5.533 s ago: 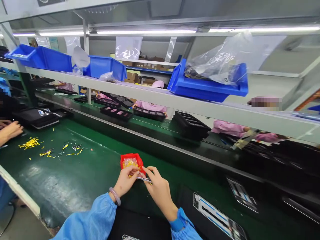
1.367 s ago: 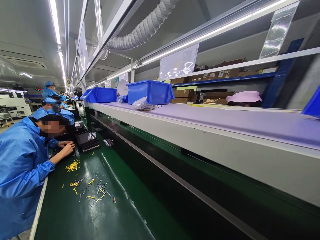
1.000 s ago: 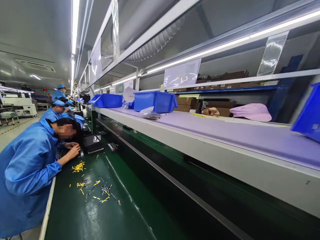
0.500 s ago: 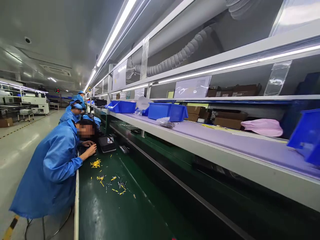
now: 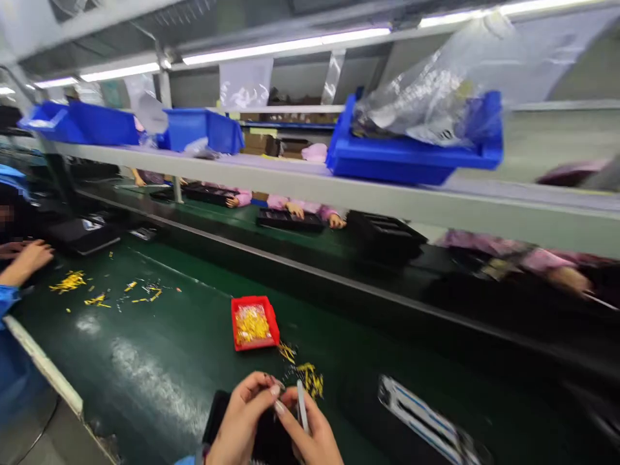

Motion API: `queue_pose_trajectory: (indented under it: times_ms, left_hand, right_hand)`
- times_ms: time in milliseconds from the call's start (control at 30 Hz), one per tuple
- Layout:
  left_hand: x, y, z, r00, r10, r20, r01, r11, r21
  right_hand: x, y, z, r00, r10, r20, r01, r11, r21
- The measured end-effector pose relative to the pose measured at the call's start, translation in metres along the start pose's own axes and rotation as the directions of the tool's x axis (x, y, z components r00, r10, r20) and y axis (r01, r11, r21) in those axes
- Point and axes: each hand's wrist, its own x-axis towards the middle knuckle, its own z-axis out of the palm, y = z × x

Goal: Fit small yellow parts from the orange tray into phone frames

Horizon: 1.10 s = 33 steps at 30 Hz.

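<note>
At the bottom edge my left hand (image 5: 242,426) and my right hand (image 5: 310,436) meet, fingertips touching. The right hand grips thin metal tweezers (image 5: 301,405) that point upward. The left hand's fingers are pinched on something too small to make out. Under both hands lies a black tray (image 5: 217,416). Just beyond them a loose heap of small yellow parts (image 5: 310,378) lies on the green mat (image 5: 159,349). A small red tray (image 5: 254,322) full of yellow parts sits a little farther away.
Scattered yellow and metal bits (image 5: 97,294) lie at the left near a co-worker's hand (image 5: 29,258). A shelf (image 5: 290,184) overhead carries blue bins (image 5: 411,155). A dark conveyor (image 5: 339,290) runs behind the mat. People in pink sleeves (image 5: 300,208) work opposite. A labelled black part (image 5: 421,416) lies at the right.
The view has swung from looking up along the line back down to the bench. My hands, the tweezers and the red tray are in sight again, with a yellow heap beside the tray.
</note>
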Motion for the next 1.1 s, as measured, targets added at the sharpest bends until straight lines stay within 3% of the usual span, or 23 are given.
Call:
queue_pose_trajectory:
  times_ms: [100,233,367,467,567,700,767,967,1100]
  left_hand:
    - [-0.011,0.016,0.005,0.999,-0.032,0.031,0.029,0.996,0.09]
    - [-0.012,0.025,-0.002,0.992,-0.027,0.12,-0.008,0.96,0.279]
    - [-0.013,0.024,-0.017,0.968,-0.023,0.251,-0.108,0.863,0.493]
    - [-0.022,0.019,-0.028,0.925,-0.013,0.379,-0.255,0.719,0.646]
    - [-0.038,0.011,-0.032,0.857,-0.016,0.515,-0.428,0.534,0.729]
    - [-0.061,-0.003,-0.03,0.752,-0.057,0.657,-0.622,0.269,0.735]
    - [-0.068,-0.009,-0.028,0.708,-0.065,0.703,-0.685,0.177,0.706]
    - [-0.063,-0.016,-0.03,0.685,0.036,0.728,-0.729,0.046,0.683]
    - [-0.053,-0.013,-0.029,0.651,0.101,0.752,-0.746,-0.097,0.659]
  right_hand:
    - [-0.014,-0.014,-0.002,0.992,0.11,0.064,-0.111,0.994,0.016]
    - [-0.028,-0.023,-0.021,0.984,0.163,-0.074,-0.159,0.985,0.062]
    - [-0.038,-0.024,-0.049,0.95,0.245,-0.193,-0.202,0.954,0.22]
    - [-0.048,-0.019,-0.06,0.945,0.205,-0.254,-0.14,0.958,0.252]
    - [-0.055,-0.01,-0.058,0.951,0.169,-0.257,-0.104,0.963,0.251]
    - [-0.056,0.003,-0.047,0.957,0.189,-0.219,-0.095,0.92,0.382]
    - [-0.056,0.008,-0.044,0.964,0.197,-0.178,-0.107,0.901,0.419]
    - [-0.059,0.012,-0.042,0.966,0.21,-0.148,-0.118,0.875,0.47]
    - [-0.063,0.013,-0.04,0.978,0.132,-0.162,-0.054,0.909,0.414]
